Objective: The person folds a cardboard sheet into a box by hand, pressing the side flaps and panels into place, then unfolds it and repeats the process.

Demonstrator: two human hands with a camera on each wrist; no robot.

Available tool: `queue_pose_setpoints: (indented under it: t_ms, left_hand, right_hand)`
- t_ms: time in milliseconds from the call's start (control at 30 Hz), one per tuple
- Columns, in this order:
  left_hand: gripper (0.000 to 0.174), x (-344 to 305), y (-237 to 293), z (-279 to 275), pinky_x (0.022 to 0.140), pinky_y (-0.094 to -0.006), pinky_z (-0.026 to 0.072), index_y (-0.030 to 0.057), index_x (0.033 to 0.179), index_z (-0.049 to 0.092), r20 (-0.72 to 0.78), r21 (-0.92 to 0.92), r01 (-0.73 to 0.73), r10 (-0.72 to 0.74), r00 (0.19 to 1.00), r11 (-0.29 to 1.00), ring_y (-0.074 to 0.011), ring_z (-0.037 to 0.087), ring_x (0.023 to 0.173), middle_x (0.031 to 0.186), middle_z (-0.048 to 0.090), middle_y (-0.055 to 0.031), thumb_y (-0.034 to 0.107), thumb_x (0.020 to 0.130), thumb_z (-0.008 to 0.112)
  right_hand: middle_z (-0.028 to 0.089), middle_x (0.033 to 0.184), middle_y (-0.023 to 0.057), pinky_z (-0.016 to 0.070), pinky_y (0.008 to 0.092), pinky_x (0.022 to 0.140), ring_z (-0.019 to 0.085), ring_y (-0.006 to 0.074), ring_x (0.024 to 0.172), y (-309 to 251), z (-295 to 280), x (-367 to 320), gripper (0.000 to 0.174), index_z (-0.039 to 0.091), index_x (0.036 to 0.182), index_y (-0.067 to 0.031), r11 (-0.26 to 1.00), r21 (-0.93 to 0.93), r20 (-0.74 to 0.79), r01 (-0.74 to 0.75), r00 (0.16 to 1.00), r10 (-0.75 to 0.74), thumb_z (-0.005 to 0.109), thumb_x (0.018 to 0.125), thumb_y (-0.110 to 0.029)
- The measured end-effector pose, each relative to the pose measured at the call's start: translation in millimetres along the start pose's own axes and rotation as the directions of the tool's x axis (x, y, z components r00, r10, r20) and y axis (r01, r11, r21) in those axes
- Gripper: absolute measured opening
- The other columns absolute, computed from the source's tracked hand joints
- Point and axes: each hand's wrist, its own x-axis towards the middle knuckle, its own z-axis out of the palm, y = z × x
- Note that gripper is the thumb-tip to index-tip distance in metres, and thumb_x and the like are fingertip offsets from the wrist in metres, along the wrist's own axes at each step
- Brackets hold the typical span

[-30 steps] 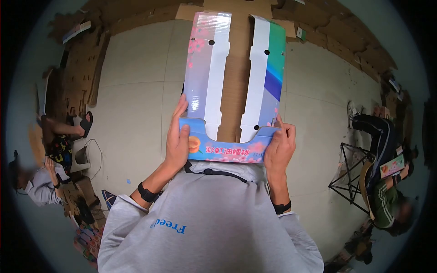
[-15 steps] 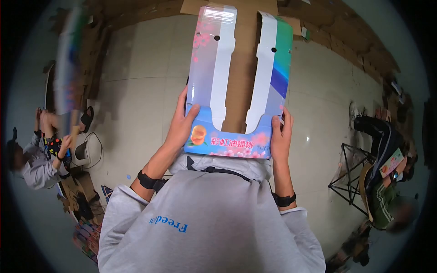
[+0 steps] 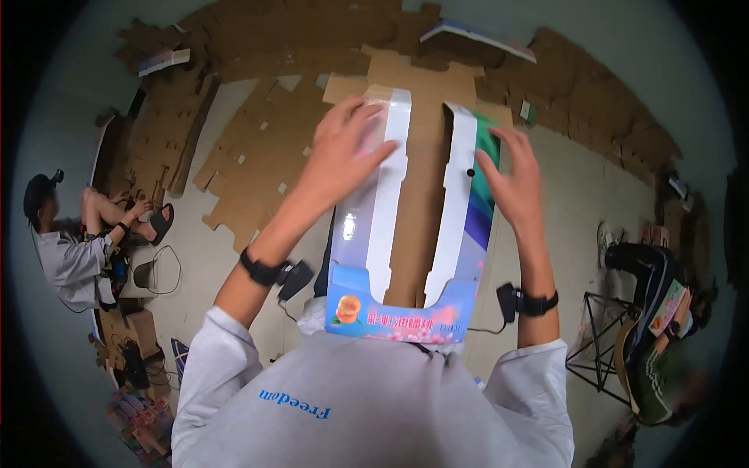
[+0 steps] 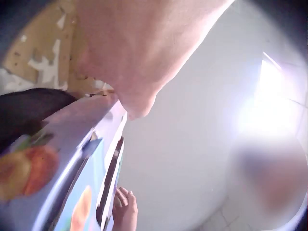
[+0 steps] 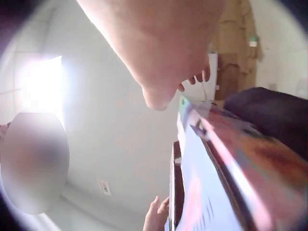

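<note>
A printed cardboard fruit box [image 3: 343, 234], with a peach picture and Chinese lettering on its near end, lies over the person's lap. White flaps [image 3: 385, 210] run along both long sides, with a brown gap between them. At the far left end, the left hand [image 3: 343, 152] lies spread over the side panel, its thumb on the white flap. Beside the green far-right panel is the right hand [image 3: 516, 183], fingers loosely bent and thumb near the flap's edge. In the right wrist view, its thumb and fingertips [image 5: 192, 80] appear just past the box's corner.
Flattened cardboard [image 3: 253, 148] covers floor to the left, with more along the far wall. One person [image 3: 78, 242] sits at the left edge; another, in dark trousers [image 3: 641, 273], sits at the right by a black folding frame [image 3: 597, 343]. A pile of printed boxes [image 3: 140, 417] is at lower left.
Both hands have left the near corners of the box for its far end. The box has come lower in the head view. The seated person at left no longer holds up a printed panel.
</note>
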Motion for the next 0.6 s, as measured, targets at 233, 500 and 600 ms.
queue_pose_setpoints:
  t_ms: [233,500,600]
  left_hand:
    - [0.038,71.1,18.9,33.5,0.101,-0.0464,0.049,0.007,0.116,0.077,0.021,0.158,-0.056,0.054,0.998,0.986,-0.0406,0.066,0.111,0.11,0.076,-0.0194,0.034,0.09,0.076]
    - [0.021,77.2,-11.4,46.3,0.087,-0.042,0.054,0.0059,0.109,0.077,-0.22,-0.024,-0.057,0.051,0.974,0.998,-0.0296,0.068,0.105,0.109,0.075,-0.0154,0.023,0.099,0.07]
    - [0.022,74.6,-79.9,42.6,0.091,-0.0405,0.0542,0.0014,0.113,0.073,-0.508,-0.616,0.107,-0.498,0.703,0.781,-0.0247,0.068,0.102,0.099,0.071,-0.01,0.019,0.102,0.067]
  right_hand:
    - [0.073,0.108,0.0211,0.0512,0.0475,0.098,0.066,0.0421,0.104,-4.7,39.6,48.2,0.05,0.074,0.115,-0.0023,0.977,-0.177,0.104,0.12,0.989,-0.103,0.08,0.084,-0.042]
    - [0.071,0.112,0.0186,0.0496,0.0443,0.101,0.067,0.0361,0.104,41.1,46.6,47.8,0.032,0.071,0.121,-0.0005,0.995,0.049,-0.091,0.084,0.993,-0.079,0.066,0.103,-0.026]
    - [0.069,0.125,0.0125,0.0505,0.038,0.1,0.065,0.0247,0.114,100.7,35.2,49.5,0.036,0.069,0.128,-0.0004,0.869,0.415,-0.238,-0.271,0.889,0.391,0.057,0.11,-0.029]
